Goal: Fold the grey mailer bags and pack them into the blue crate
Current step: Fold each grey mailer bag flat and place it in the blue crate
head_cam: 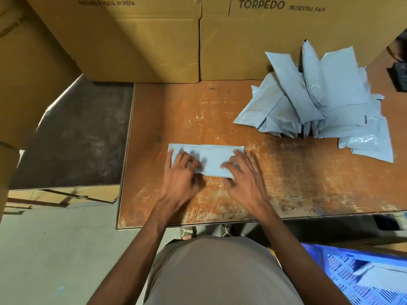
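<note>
Both hands pressed flat, fingers spread, on one grey mailer bag (209, 158) near the table's (286, 194) front edge: left hand (179, 172) at its left end, right hand (244, 172) at its right, long axis running left-right.

Warehouse packing area: stacked shipping cartons (141, 40), worn table (286, 183).

table (220, 111): worn orange-brown wooden top, scratched pale in patches
near middle: 1 folded grey mailer bag (211, 158) lying flat, both hands pressing on it
far right: loose pile of grey mailer bags (326, 100), overlapping, some tilted against each other
back edge: cardboard boxes (242, 40) stand against it
right edge: a dark object (399, 77), too cut off to tell
</note>
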